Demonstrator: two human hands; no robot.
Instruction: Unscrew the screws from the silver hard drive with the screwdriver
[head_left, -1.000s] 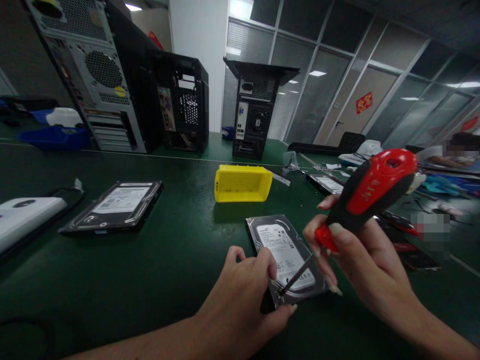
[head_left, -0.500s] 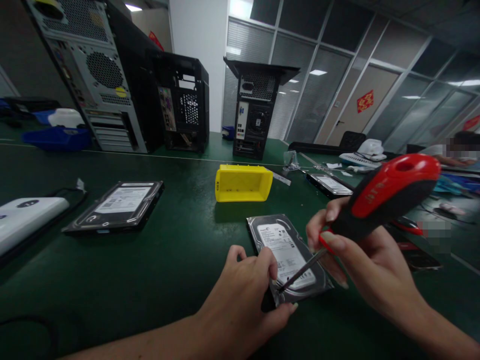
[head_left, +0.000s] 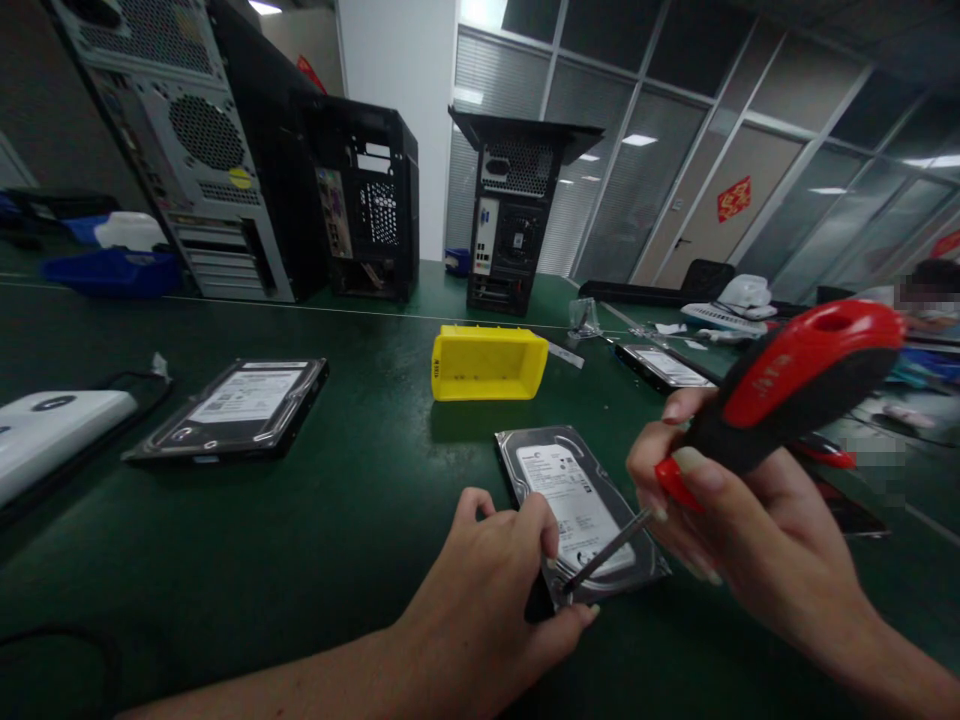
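A hard drive [head_left: 574, 500] with a white label lies label-up on the table in front of me. My left hand [head_left: 495, 570] grips its near left corner, with the thumb at the near edge and the fingers on the left side. In my right hand [head_left: 742, 510] is a screwdriver [head_left: 795, 390] with a red and black handle, my fingers closed round the lower handle. Its shaft slants down to the left, and the tip meets the drive's near corner beside my left thumb. Whether a screw is under the tip I cannot make out.
A yellow bin [head_left: 489, 365] stands beyond the drive. Another hard drive [head_left: 232, 405] and a white device [head_left: 64, 430] lie to the left; a further hard drive [head_left: 660, 368] is at right. Computer cases [head_left: 517, 215] line the back. A person [head_left: 926, 300] sits far right.
My right hand and the screwdriver's handle have shifted slightly right, and the handle has turned a little. The tip stays near the same corner; my left hand keeps its hold.
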